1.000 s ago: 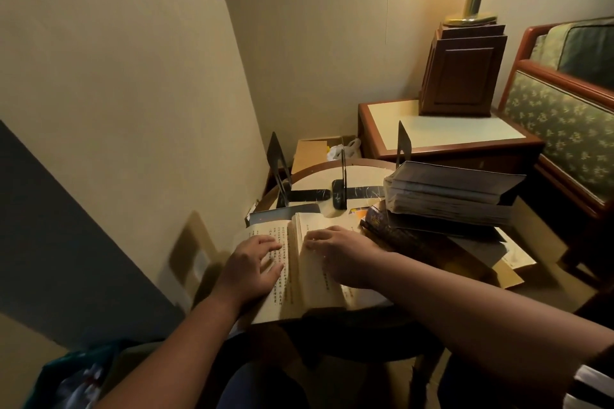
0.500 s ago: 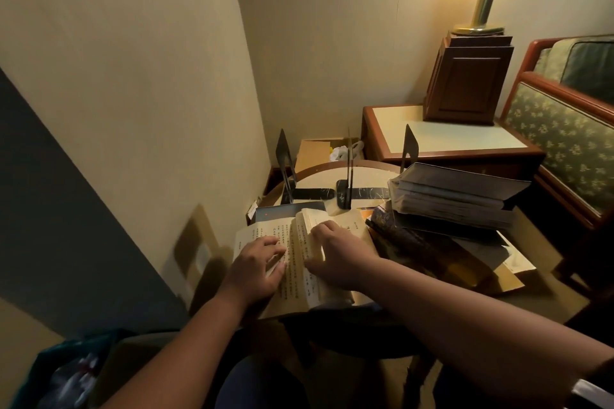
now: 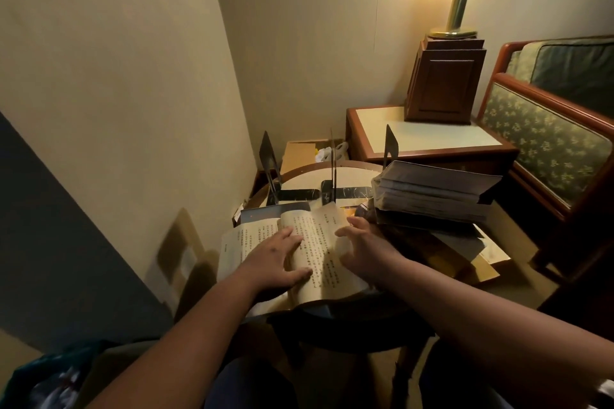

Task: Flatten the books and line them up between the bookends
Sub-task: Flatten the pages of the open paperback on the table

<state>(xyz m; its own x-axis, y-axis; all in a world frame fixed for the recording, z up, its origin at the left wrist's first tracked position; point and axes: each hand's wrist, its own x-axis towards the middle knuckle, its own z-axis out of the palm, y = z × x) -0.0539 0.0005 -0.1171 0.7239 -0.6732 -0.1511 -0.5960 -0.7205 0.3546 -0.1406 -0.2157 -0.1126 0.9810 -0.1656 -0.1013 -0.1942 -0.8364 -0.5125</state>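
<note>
The corner is enclosed by plain beige walls, lit warmly by a brass-stemmed lamp set on a dark wooden base. A wood-edged side table is flanked by a floral-upholstered seat.

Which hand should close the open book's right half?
Likely right: the right hand sits at the right page edge of the open book; the left hand presses flat on the pages.

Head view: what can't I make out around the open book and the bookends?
Open book: print too small to read.
Right bookend: base hidden behind the stack of books.
Right hand: dim at the page edge; whether its fingers pinch it is unclear.
Dark books under the stack: too dark to count.
</note>
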